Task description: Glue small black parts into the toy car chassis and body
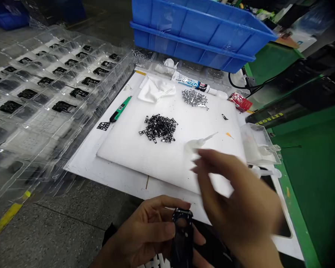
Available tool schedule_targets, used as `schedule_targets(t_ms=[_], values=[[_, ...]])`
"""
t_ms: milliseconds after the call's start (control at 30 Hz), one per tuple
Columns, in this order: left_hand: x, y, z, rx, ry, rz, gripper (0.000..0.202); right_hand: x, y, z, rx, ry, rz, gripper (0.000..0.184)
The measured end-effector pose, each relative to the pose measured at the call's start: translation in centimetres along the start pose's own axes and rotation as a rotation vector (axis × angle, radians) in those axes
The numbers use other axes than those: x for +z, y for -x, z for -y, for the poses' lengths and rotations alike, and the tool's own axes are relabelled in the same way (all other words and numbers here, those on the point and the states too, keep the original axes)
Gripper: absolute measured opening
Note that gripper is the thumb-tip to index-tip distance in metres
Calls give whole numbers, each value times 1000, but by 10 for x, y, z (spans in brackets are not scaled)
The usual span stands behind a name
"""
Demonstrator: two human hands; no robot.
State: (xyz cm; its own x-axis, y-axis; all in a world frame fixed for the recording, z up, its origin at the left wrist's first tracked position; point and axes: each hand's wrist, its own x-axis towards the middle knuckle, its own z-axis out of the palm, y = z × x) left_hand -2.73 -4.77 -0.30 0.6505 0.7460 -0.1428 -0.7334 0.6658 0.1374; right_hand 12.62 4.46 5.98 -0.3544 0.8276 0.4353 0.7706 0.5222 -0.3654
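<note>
In my left hand is a glossy black oblong part, gripped between thumb and fingers below the table's front edge. My right hand, blurred by motion, is raised over the right front of a white foam pad. Its thumb and fingertips come together in a pinch; whatever they hold is too smeared to make out. Just beyond those fingertips lies a translucent squeeze bottle with a thin nozzle. A pile of small black frame-like pieces rests on the pad, and behind it is a heap of small silvery pieces.
A green utility knife lies left of the pad. A white cloth and a glue tube are at the back, before a blue bin. Clear compartment trays with black parts stand left; a clear box sits right.
</note>
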Motion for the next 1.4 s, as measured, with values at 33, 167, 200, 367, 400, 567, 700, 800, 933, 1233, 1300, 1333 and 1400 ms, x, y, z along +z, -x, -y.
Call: schedule_targets(t_ms=[33, 167, 200, 367, 400, 567, 700, 800, 933, 1233, 1300, 1333, 1400], values=[[-3, 5, -1, 15, -1, 17, 32, 9, -8, 3, -87, 124, 70, 22], [-7, 17, -6, 93, 3, -2, 33, 52, -44, -4, -265, 409, 252, 21], [-7, 18, -8, 112, 4, -12, 33, 59, -50, -7, -284, 413, 248, 23], [0, 17, -19, 202, 7, -111, 32, 66, -62, -12, -345, 426, 236, 21], [1, 16, -22, 212, 7, -142, 32, 61, -60, -11, -351, 410, 229, 20], [9, 10, -30, 196, -30, -321, 37, 12, -24, -4, -172, 196, 115, 21], [18, 1, -30, 162, -69, -392, 42, -28, 21, 4, 210, -260, 127, 23], [22, -7, -27, 135, -100, -418, 42, -36, 47, 11, 337, -392, 51, 21], [24, -14, -22, 145, -101, -428, 43, -26, 67, 18, 222, -421, 54, 28], [28, -19, -17, 179, -103, -460, 42, -12, 85, 11, -2, -309, 91, 50], [29, -20, -18, 183, -104, -467, 41, -12, 86, 9, -14, -317, 103, 51], [29, -21, -18, 183, -111, -474, 40, -12, 86, 8, -20, -321, 110, 50], [31, -21, -19, 171, -139, -493, 38, -13, 86, 6, -25, -324, 125, 50]])
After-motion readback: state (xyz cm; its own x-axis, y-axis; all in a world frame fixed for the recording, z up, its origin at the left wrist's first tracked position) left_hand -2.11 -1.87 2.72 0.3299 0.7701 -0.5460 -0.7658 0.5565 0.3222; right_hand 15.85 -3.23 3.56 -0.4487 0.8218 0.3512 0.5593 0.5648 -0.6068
